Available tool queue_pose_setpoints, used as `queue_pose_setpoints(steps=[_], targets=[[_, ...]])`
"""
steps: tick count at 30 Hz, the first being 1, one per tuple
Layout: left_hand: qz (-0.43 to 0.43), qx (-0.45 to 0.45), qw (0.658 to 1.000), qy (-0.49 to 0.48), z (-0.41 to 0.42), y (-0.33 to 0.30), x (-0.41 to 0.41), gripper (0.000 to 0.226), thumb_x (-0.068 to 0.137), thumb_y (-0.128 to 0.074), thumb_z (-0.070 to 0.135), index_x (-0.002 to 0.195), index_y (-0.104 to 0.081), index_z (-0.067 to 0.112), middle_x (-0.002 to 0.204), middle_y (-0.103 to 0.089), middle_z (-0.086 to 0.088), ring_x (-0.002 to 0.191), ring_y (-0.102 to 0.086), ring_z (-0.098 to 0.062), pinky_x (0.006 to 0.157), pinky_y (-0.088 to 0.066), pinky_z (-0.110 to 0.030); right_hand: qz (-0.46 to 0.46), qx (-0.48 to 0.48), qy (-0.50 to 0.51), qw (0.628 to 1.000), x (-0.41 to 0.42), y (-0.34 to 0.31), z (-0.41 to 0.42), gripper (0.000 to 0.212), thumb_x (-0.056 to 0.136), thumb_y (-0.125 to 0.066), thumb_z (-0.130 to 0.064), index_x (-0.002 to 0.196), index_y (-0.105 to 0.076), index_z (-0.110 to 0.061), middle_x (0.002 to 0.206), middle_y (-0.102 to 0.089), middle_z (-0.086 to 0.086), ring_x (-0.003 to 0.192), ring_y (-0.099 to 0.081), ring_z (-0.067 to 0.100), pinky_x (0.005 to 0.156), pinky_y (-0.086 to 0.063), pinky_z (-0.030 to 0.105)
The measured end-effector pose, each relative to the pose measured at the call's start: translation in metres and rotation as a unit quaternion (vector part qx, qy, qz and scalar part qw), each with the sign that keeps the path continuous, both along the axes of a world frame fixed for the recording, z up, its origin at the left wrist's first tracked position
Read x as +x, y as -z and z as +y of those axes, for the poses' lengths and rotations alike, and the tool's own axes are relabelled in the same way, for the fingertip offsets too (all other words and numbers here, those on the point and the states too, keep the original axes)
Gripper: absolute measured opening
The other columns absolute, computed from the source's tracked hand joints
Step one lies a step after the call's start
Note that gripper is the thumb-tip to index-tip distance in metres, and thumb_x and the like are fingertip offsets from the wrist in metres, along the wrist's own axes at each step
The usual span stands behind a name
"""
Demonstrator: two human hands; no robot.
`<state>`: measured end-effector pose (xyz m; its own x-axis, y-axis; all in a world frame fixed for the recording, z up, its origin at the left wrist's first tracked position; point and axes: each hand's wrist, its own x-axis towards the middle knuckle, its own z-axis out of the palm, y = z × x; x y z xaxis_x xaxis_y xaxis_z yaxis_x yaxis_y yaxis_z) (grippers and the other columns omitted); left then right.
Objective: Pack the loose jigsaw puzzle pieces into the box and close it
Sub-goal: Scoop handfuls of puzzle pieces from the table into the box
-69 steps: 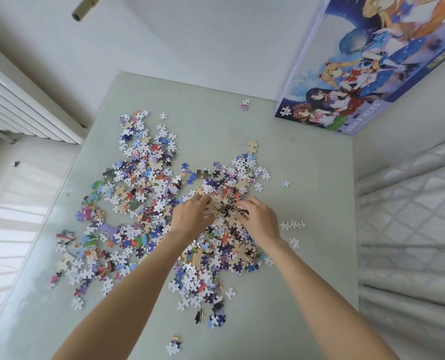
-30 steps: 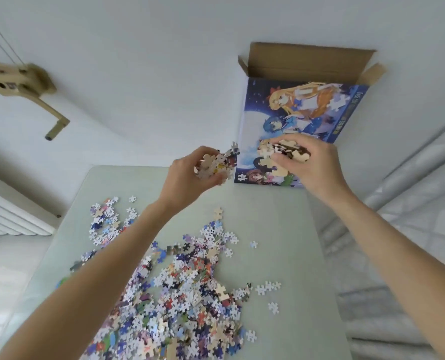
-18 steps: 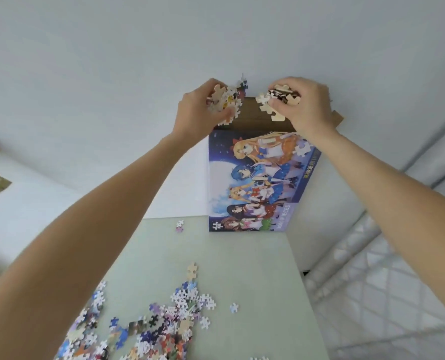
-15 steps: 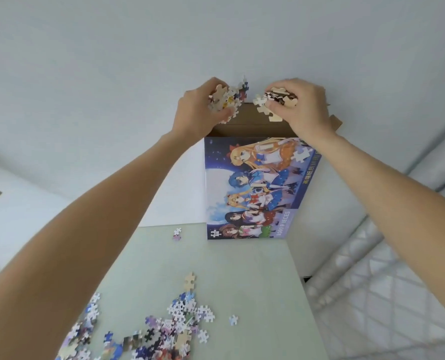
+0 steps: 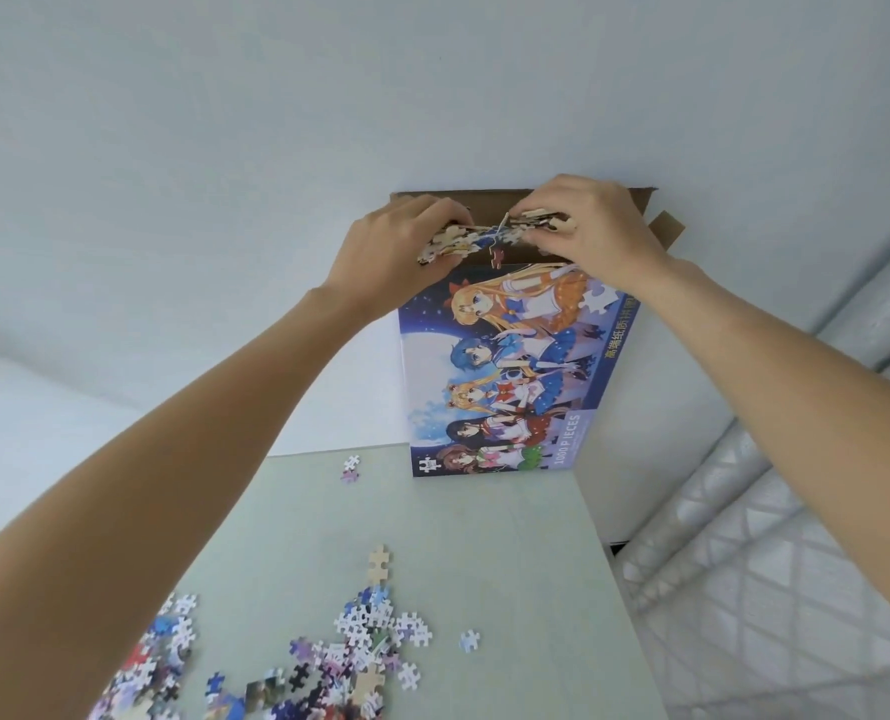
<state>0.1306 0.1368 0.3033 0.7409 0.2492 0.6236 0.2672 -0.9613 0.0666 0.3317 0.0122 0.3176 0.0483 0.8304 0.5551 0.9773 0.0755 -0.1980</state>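
Now gripping puzzle pieces in left hand and right hand, hovering over the open box; next needing release inside.

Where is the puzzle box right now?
The puzzle box stands upright at the table's far right edge, its open top under both hands.

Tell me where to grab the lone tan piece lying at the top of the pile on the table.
Pinch the tan piece by its two long edges, coming straight down from above. It lies flat, back side up, at the far tip of the pile, with bare table on both sides, so fingers likely fit without disturbing its neighbours.
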Motion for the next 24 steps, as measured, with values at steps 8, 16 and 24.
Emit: queue_pose_setpoints(steps=[8,16,24], targets=[[0.122,-0.084,0.985,-0.084,0.007,-0.021,0.03,0.045,0.085,-0.061,0.039,0.124,-0.049,0.019,0.117,-0.062,-0.009,0.101,-0.057,-0.032,0.076,-0.044,-0.036,0.022,-0.016,0.032,0.999,-0.001,-0.012,0.005,0.035,0.084,-0.067,-0.031,0.116,-0.059,-0.02,0.107,-0.068,0.004,0.094,-0.063,0.021,0.079,-0.051,0.038],[0.134,-0.006,0.987,-0.087,0.008,-0.018,0.026,0.04,0.089,-0.057,0.04,0.119,-0.04,0.021,0.108,-0.067,-0.007,0.08,-0.056,-0.032,0.065,-0.038,-0.033,-0.065,-0.041,0.027,0.997,0.005,-0.004,0.006,0.029,0.085,-0.065,-0.033,0.11,-0.061,-0.017,0.105,-0.068,0.006,0.09,-0.063,0.025,0.072,-0.045,0.03],[0.078,-0.018,0.993,-0.083,0.007,-0.017,0.02,0.015,0.089,-0.056,0.026,0.098,-0.068,0.021,0.099,-0.068,-0.003,0.09,-0.059,-0.029,0.068,-0.035,-0.028,-0.119,-0.042,0.014,0.992,0.003,0.004,0.007,0.02,0.089,-0.06,-0.016,0.106,-0.069,-0.01,0.109,-0.064,0.009,0.091,-0.062,0.027,0.076,-0.047,0.032]])
